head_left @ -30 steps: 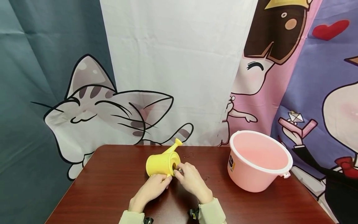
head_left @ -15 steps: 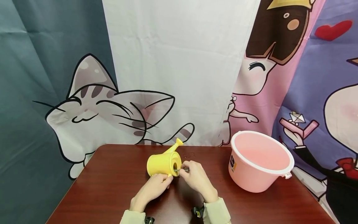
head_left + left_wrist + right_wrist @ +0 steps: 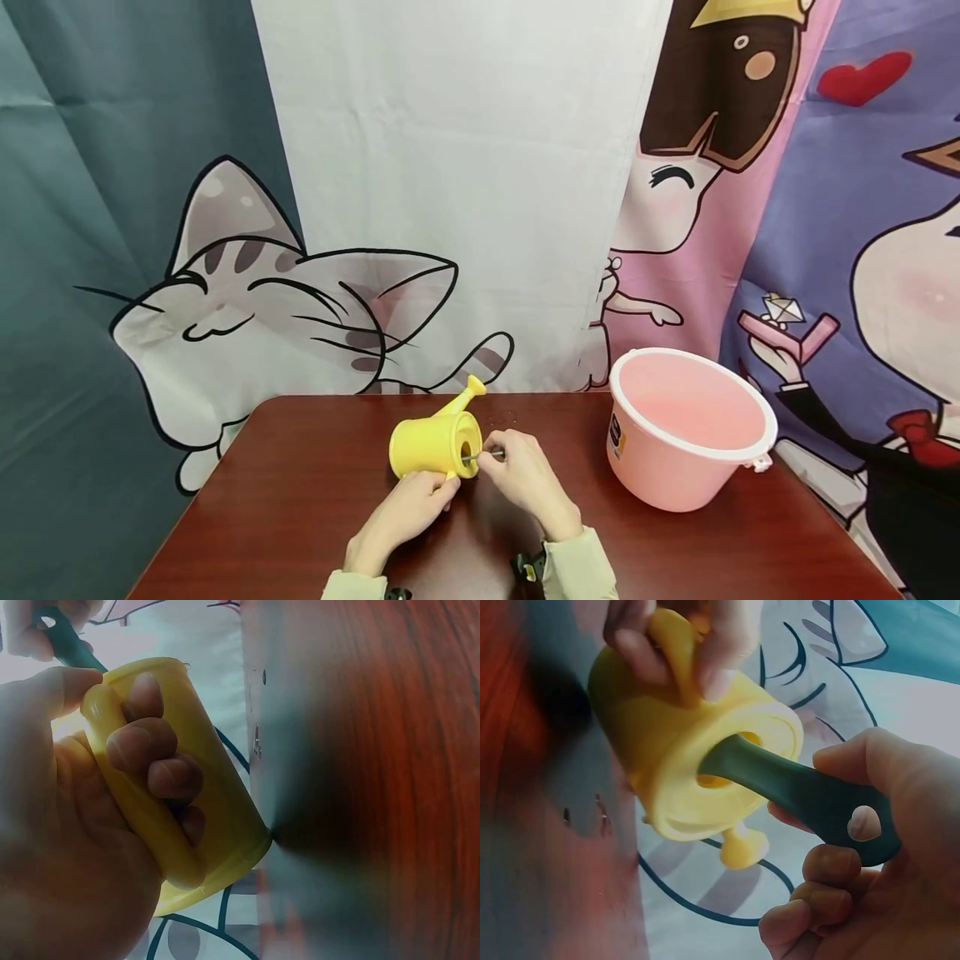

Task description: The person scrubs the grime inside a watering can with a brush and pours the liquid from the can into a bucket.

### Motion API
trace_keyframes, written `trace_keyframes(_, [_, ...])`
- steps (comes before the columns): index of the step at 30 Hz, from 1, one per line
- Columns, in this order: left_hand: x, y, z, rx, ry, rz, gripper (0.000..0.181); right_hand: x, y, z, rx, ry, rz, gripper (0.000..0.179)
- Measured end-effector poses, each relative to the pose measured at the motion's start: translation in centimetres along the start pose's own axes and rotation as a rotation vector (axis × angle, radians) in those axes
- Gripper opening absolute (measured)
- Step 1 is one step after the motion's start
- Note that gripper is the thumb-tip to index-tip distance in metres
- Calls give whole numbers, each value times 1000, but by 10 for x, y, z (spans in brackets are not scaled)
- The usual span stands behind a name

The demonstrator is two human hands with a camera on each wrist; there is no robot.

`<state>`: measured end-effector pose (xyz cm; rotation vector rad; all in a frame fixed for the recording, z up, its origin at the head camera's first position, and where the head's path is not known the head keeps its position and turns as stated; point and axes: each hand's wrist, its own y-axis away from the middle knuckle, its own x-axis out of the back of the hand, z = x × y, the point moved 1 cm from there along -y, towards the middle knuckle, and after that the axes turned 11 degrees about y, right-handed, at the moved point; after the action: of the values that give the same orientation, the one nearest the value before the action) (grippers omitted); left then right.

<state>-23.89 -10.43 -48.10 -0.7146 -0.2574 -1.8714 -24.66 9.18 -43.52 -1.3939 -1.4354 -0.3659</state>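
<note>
A yellow toy watering can [image 3: 422, 446] is held tilted on its side above the table, its spout up at the back and its opening facing right. My left hand [image 3: 408, 510] grips the can's handle [image 3: 139, 795], fingers curled round it in the left wrist view. My right hand [image 3: 528, 482] pinches a dark green handle [image 3: 795, 784] with a hole near its end, between thumb and fingers. The other end of this green-handled tool passes through the can's round opening [image 3: 712, 781]; whatever is on that end is hidden inside.
A pink bucket [image 3: 656, 471] with a white rim stands at the table's right side. Small dark specks or drops lie on the brown wooden table [image 3: 285, 500] behind the can. A printed cartoon curtain [image 3: 465, 167] hangs along the far edge.
My right hand has drawn back a little to the right from the can's opening, and more of the green handle shows. My left hand keeps its grip on the can.
</note>
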Motion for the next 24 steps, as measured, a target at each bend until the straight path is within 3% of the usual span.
trace_keyframes(8, [1,0,-2,4,-4,6,44,-22,-3,-6,-7,-39,-30,15])
trace_keyframes(14, [2,-2,-1,17,-6,13,45,-29,-2,-12,-60,-39,-15,27])
trace_keyframes(24, [2,-1,-4,5,15,-3,44,-12,-2,-13,-155,-57,-29,17])
